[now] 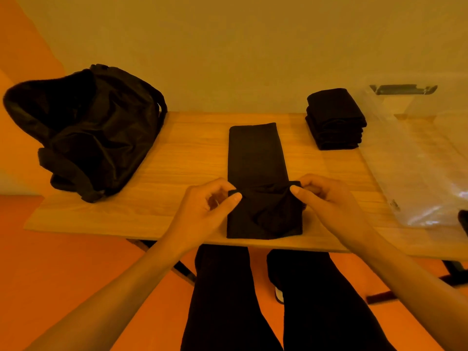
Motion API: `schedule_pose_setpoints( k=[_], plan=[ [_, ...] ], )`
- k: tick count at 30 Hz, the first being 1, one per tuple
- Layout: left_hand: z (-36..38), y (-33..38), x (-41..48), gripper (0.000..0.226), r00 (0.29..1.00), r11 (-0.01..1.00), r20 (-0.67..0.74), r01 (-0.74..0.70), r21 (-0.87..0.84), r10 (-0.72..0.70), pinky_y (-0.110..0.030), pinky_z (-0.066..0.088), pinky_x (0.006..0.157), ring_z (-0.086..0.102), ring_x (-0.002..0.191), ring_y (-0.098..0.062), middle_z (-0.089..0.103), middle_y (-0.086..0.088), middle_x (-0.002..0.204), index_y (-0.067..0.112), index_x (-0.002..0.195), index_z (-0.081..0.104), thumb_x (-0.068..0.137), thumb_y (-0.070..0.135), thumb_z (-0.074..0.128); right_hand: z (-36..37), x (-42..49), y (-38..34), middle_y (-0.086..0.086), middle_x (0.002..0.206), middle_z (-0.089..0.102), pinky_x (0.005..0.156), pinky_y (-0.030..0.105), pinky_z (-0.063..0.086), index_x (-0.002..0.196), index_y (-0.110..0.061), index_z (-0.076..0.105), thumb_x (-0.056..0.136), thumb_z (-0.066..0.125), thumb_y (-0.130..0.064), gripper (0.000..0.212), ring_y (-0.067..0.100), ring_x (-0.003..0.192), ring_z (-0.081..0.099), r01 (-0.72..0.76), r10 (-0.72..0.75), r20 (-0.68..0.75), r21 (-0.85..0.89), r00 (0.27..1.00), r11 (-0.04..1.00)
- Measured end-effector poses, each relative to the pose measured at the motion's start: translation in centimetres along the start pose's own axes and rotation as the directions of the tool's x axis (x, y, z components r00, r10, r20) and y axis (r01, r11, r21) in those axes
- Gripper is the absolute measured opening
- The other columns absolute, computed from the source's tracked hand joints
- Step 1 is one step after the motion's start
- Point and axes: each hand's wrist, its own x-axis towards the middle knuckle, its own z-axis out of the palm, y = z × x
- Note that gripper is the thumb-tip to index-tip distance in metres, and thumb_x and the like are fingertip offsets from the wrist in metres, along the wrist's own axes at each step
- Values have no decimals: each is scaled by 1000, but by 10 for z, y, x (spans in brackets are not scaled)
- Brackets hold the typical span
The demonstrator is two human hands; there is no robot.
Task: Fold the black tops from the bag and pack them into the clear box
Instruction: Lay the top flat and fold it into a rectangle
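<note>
The long black fabric top (255, 158): near fold pinched by left hand (207, 206) and right hand (329, 201).
Its length runs from the grips toward twelve o'clock.

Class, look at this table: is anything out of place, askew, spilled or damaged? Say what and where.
Nothing is spilled or damaged. The stack of folded tops stands on the table beside the clear box, apparently not in it, its layers slightly uneven. The half-folded top lies straight.
</note>
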Motion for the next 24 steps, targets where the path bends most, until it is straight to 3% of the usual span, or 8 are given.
schedule_pose_setpoints(
  k=[4, 7, 11, 13, 18, 21, 24],
  plan=[
    [-1, -16, 20, 14, 983, 981, -31, 180, -70, -182, -20, 51, 74, 71, 85, -8, 75, 7, 84, 23, 85, 73, 96, 16, 67, 4, 24, 9, 10, 69, 68, 53, 19, 48, 87, -10, 70, 97, 62, -28, 22, 10, 57, 61, -166, 167, 22, -39, 986, 985],
    [-1, -24, 32, 20, 958, 957, -25, 286, -46, -287, -18, 48, 67, 67, 71, -6, 74, 2, 73, 13, 80, 72, 98, 18, 65, 5, 38, 14, 0, 56, 65, 41, 12, 39, 87, -11, 71, 99, 59, -29, 25, 5, 42, 57, -276, 278, 10, -103, 961, 956],
    [0, -32, 47, 31, 932, 926, -10, 361, 110, -362, -29, 40, 63, 54, 62, -10, 64, -15, 69, 3, 83, 70, 101, 26, 60, 7, 48, 18, 4, 54, 62, 37, 10, 34, 86, -3, 69, 102, 56, -30, 34, 6, 39, 56, -339, 342, -8, -154, 940, 928],
    [1, -33, 51, 32, 936, 920, -24, 350, 178, -352, -34, 40, 64, 52, 62, -12, 63, -18, 70, 2, 82, 70, 101, 26, 59, 9, 49, 18, 1, 50, 62, 38, 10, 35, 83, -8, 69, 102, 55, -31, 34, 5, 40, 57, -331, 334, -18, -197, 942, 923],
    [5, -34, 54, 34, 938, 893, -93, 346, 287, -334, -40, 40, 62, 48, 56, -12, 53, 2, 56, 14, 69, 64, 100, 28, 60, 11, 48, 19, -4, 50, 62, 45, 11, 40, 80, -21, 67, 103, 51, -36, 31, 5, 47, 62, -287, 295, -21, -300, 955, 910],
    [9, -30, 56, 39, 939, 869, -93, 342, 358, -332, -33, 34, 57, 44, 54, -9, 46, 9, 54, 27, 64, 51, 102, 31, 57, 13, 47, 21, -3, 51, 57, 50, 16, 40, 76, -24, 64, 102, 52, -37, 31, 8, 49, 61, -261, 256, -63, -342, 965, 903],
    [13, -26, 56, 34, 940, 845, -84, 334, 418, -331, -28, 33, 55, 50, 57, -10, 52, 7, 59, 28, 70, 52, 103, 35, 54, 17, 45, 21, -4, 59, 57, 56, 24, 43, 77, -23, 63, 102, 52, -38, 31, 10, 56, 59, -203, 190, -73, -432, 979, 879]
  ],
)
